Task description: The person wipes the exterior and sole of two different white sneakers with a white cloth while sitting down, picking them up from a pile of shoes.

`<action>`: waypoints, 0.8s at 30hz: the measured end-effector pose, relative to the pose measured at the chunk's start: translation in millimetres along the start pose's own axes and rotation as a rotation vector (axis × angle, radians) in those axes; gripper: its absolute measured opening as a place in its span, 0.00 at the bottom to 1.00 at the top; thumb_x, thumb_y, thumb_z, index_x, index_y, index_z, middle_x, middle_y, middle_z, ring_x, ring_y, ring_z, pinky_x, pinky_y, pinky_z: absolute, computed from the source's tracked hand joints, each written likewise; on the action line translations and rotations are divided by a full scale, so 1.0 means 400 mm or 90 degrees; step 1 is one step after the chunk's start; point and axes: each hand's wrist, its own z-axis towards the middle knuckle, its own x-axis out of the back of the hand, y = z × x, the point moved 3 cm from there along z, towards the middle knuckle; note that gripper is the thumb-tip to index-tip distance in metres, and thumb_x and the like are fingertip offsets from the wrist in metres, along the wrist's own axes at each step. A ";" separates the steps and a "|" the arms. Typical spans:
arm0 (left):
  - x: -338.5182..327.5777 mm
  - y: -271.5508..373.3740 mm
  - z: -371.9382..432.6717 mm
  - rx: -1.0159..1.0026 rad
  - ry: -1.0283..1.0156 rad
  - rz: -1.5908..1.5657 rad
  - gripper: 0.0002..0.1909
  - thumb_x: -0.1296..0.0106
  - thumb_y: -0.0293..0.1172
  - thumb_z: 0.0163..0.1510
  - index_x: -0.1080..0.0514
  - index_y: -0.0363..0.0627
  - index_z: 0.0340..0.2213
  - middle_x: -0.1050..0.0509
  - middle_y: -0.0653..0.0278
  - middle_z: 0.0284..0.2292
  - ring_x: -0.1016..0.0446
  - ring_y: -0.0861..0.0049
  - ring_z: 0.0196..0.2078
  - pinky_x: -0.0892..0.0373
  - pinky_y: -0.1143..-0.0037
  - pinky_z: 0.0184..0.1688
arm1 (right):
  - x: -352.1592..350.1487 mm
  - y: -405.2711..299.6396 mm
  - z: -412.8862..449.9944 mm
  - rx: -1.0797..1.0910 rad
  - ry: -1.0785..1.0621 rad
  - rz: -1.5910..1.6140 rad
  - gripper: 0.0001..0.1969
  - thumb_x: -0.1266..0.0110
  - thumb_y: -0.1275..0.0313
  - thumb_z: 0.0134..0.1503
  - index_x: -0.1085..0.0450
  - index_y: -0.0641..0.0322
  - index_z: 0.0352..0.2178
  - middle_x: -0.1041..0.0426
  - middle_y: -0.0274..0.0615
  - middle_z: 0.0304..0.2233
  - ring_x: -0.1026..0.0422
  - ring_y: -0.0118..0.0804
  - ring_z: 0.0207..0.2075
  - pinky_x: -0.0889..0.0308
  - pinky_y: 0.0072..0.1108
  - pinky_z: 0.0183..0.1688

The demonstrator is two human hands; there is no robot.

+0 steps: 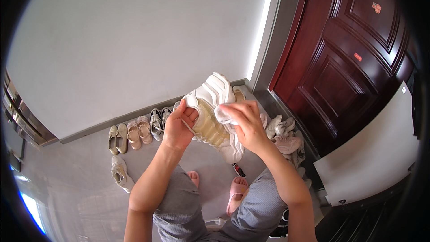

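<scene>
A white and cream chunky-soled sneaker (210,126) is held up over the floor, its side with the thick ridged sole turned to the right and its toe pointing down. My left hand (178,126) grips it at the ankle opening, with the fingers inside the collar and the thumb outside. A loose lace hangs by that palm. Bunched in my right hand (249,126) is a whitish cloth (224,114), which lies against the side of the sole. Part of the sole is hidden behind the cloth and fingers.
Beige flats (121,138), pink strapped shoes (144,130) and dark sneakers (156,124) line the wall. A single white sneaker (121,173) lies at left. Several shoes are heaped (289,137) by the dark red door (339,80). A small red-and-black item (239,170) lies near my pink slipper (236,191).
</scene>
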 end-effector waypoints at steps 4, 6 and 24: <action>-0.001 0.020 -0.002 -0.032 0.042 0.023 0.17 0.63 0.38 0.66 0.34 0.39 0.47 0.28 0.56 0.50 0.30 0.65 0.53 0.35 0.67 0.56 | -0.022 0.007 -0.023 0.013 -0.109 0.075 0.21 0.50 0.87 0.44 0.25 0.59 0.41 0.28 0.36 0.41 0.35 0.43 0.43 0.37 0.30 0.48; 0.007 0.041 -0.008 -0.048 0.063 0.013 0.16 0.62 0.37 0.66 0.34 0.38 0.48 0.28 0.56 0.50 0.31 0.65 0.53 0.35 0.67 0.57 | -0.034 0.009 -0.037 0.012 -0.160 0.116 0.18 0.50 0.86 0.43 0.23 0.58 0.35 0.26 0.34 0.37 0.35 0.41 0.42 0.37 0.28 0.48; 0.022 0.078 -0.010 -0.079 0.057 -0.087 0.14 0.61 0.33 0.65 0.33 0.37 0.46 0.28 0.56 0.49 0.31 0.66 0.54 0.36 0.66 0.59 | -0.041 -0.011 -0.052 0.052 -0.166 0.036 0.08 0.45 0.82 0.43 0.25 0.58 0.26 0.28 0.29 0.34 0.34 0.37 0.44 0.40 0.28 0.47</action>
